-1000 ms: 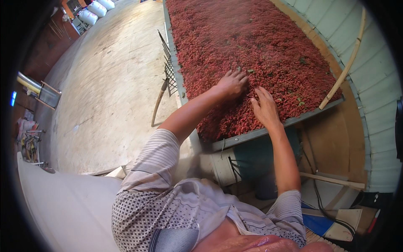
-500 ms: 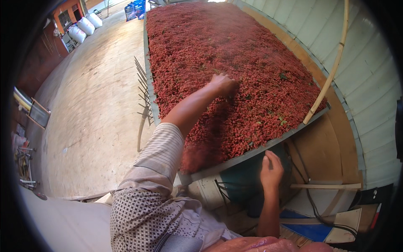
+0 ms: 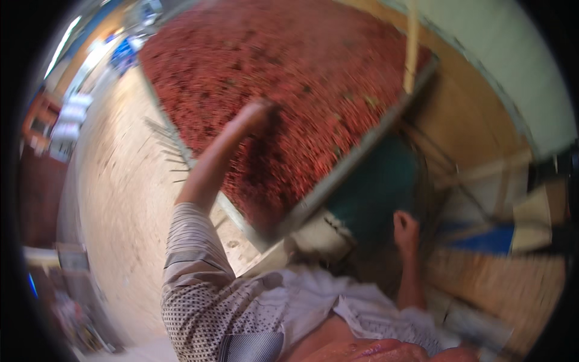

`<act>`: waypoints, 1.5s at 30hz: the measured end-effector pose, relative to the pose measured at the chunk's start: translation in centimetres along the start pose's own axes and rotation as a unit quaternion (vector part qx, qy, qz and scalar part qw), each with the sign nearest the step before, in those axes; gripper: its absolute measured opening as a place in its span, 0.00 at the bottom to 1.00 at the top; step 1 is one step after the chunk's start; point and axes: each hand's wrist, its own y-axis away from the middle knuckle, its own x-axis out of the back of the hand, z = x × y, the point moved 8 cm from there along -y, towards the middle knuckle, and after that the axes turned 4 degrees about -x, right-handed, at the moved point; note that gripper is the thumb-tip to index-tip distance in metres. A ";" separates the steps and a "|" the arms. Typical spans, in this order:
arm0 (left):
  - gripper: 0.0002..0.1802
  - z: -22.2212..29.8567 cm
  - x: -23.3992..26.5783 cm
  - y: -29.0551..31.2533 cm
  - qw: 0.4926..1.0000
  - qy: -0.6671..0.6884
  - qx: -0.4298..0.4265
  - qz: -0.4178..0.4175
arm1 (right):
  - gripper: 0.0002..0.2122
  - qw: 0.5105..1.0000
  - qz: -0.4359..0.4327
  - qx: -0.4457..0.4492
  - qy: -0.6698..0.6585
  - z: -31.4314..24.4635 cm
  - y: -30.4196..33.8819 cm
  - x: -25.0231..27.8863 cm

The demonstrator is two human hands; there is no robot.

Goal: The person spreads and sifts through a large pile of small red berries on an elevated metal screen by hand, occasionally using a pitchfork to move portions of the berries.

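Note:
A large bed of small red peppercorn-like berries (image 3: 338, 114), flecked with green, fills a wide metal-edged tray (image 3: 362, 151). My left arm stretches forward over its near left part, and my left hand (image 3: 258, 113) is down at the berries' surface. Blur and the berries hide its fingers. Outside the tray's near edge, beside a dark green thing (image 3: 383, 190) beneath it, hangs my right hand (image 3: 406, 229). Its fingers are curled loosely together, with nothing visible in them.
A pale pole (image 3: 412, 48) leans at the tray's far right corner. Rake-like tines (image 3: 172, 148) stick out by its left side, over the concrete floor (image 3: 123, 199). White sacks (image 3: 72, 114) stand far left, and a blue panel (image 3: 485, 238) lies at the right.
The view has turned, so the tray appears tilted and further up and left. My right hand has dropped away from the tray's edge, its fingers more curled. My left hand remains at the berries.

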 end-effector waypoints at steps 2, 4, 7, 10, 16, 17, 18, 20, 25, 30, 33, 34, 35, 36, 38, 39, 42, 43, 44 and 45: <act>0.25 -0.9 -0.7 0.2 0.995 0.020 0.045 0.083 | 0.12 0.999 -0.008 -0.037 0.010 1.7 3.4 0.0; 0.19 -1.7 -0.8 1.5 0.992 -0.032 0.088 0.081 | 0.12 0.995 -0.023 -0.088 0.036 3.4 6.9 -0.2; 0.27 -2.0 -2.4 2.2 0.967 0.105 0.096 0.210 | 0.14 0.976 -0.039 -0.203 0.067 5.3 13.2 1.2; 0.31 -1.8 -4.4 0.6 0.977 0.127 0.112 0.127 | 0.14 0.968 -0.041 -0.239 0.065 10.4 19.0 0.6; 0.30 -0.6 1.5 -0.3 0.971 0.017 0.141 0.191 | 0.13 0.912 -0.078 -0.402 -0.021 26.8 29.2 -1.6; 0.30 0.0 3.5 1.5 0.953 0.006 0.152 0.261 | 0.13 0.897 -0.083 -0.430 -0.059 28.7 30.1 -1.6; 0.29 0.9 5.2 3.5 0.929 -0.004 0.163 0.331 | 0.14 0.880 -0.090 -0.453 -0.112 29.7 30.5 -0.4; 0.27 3.2 7.5 6.7 0.892 0.015 0.123 0.435 | 0.14 0.847 -0.080 -0.497 -0.171 32.5 31.3 1.6; 0.14 18.8 7.6 9.6 0.854 0.148 0.180 0.465 | 0.06 0.865 -0.284 -0.152 0.385 43.9 31.6 5.7; 0.16 32.0 0.4 7.1 0.759 0.520 0.031 0.391 | 0.07 0.809 -0.043 -0.551 -0.200 51.0 33.1 14.0; 0.14 41.1 -3.7 3.1 0.714 0.652 0.066 0.244 | 0.06 0.833 -0.059 -0.516 -0.192 50.2 29.1 19.2; 0.14 46.2 -2.5 2.5 0.836 0.509 0.064 0.195 | 0.06 0.831 -0.058 -0.518 -0.192 50.9 28.9 20.3; 0.14 48.9 -3.9 2.2 0.848 0.504 0.079 0.146 | 0.06 0.828 -0.041 -0.520 -0.209 51.0 28.0 21.6; 0.17 51.1 -5.9 1.9 0.841 0.525 0.048 0.122 | 0.06 0.821 -0.023 -0.523 -0.227 50.5 27.2 22.6; 0.21 54.5 -10.4 2.4 0.824 0.564 0.046 0.037 | 0.06 0.824 -0.006 -0.518 -0.230 50.3 25.9 23.4; 0.21 56.4 -11.2 2.5 0.833 0.551 0.044 -0.001 | 0.06 0.831 0.000 -0.512 -0.217 50.4 25.3 23.8; 0.15 59.8 -14.5 3.2 0.839 0.543 0.015 -0.026 | 0.08 0.852 0.033 -0.486 -0.193 49.7 24.0 24.2; 0.13 60.9 -15.0 3.2 0.854 0.518 -0.003 -0.051 | 0.09 0.859 0.047 -0.475 -0.186 49.4 23.4 24.5; 0.11 61.5 -15.5 3.1 0.867 0.493 -0.019 -0.074 | 0.09 0.871 0.038 -0.462 -0.161 48.5 22.4 24.8; 0.09 61.9 -16.9 3.2 0.840 0.538 -0.014 -0.072 | 0.09 0.884 0.023 -0.445 -0.137 47.0 21.3 25.0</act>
